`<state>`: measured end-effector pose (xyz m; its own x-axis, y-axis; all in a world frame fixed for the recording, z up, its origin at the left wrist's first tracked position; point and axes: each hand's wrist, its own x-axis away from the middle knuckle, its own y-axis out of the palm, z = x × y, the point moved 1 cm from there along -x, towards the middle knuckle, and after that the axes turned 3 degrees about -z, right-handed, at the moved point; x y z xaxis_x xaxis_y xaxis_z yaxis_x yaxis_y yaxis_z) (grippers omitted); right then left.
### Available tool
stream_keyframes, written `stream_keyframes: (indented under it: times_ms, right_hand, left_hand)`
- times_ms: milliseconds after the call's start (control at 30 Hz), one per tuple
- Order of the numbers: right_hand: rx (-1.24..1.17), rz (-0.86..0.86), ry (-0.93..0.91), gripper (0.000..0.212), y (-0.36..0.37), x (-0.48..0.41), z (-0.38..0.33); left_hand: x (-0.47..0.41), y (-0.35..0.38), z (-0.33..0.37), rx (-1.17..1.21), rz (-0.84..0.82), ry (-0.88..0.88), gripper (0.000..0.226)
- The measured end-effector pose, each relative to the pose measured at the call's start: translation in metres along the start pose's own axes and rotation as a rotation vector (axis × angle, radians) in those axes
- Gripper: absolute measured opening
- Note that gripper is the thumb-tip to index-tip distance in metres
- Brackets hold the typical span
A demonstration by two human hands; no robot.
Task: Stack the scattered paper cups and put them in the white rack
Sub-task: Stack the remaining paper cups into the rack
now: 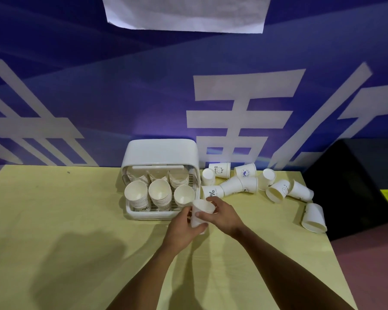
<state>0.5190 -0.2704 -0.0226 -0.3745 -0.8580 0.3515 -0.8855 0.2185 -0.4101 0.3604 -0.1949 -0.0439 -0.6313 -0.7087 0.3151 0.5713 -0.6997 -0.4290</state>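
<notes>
Yellow tabletop (76,220) runs open and wide left of the hands and toward the viewer, while its right edge lies near beyond the right forearm (289,265) and its far edge meets a blue wall (121,97). Counted: one held paper cup (202,209), six cup stacks (159,191) in the white rack (161,151) just beyond the left hand (182,229), and ten loose cups (277,191) beyond and right of the right hand (224,217). Both hands curl their fingers round the held paper cup, before the rack's front right corner.

One white rack (161,153); six cup stacks (160,193); ten loose cups (277,191) right of the right hand (222,217); one held cup (201,214).
</notes>
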Motion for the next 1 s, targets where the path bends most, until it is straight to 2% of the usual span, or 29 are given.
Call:
stream_keyframes:
  times_ms: [100, 367, 633, 900, 1000]
  right_hand:
    - [0.003, 0.02, -0.026, 0.053, -0.003, 0.001, -0.007]
    - [-0.002, 0.227, -0.147, 0.065, -0.006, -0.012, -0.05]
    - [0.15, 0.19, -0.221, 0.079, 0.025, -0.036, -0.058]
    - [0.185, 0.202, -0.235, 0.095, 0.039, -0.039, -0.056]
    - [0.215, 0.197, -0.184, 0.087, 0.031, -0.034, -0.044]
  left_hand:
    - [-0.002, -0.003, 0.004, -0.01, -0.015, 0.005, 0.057]
    - [-0.004, -0.023, -0.004, -0.058, 0.019, -0.022, 0.053]
    - [0.006, -0.045, -0.038, -0.129, 0.031, -0.089, 0.052]
    - [0.012, -0.054, -0.069, -0.145, 0.068, -0.132, 0.053]
    - [0.008, -0.046, -0.061, -0.145, 0.043, -0.113, 0.05]
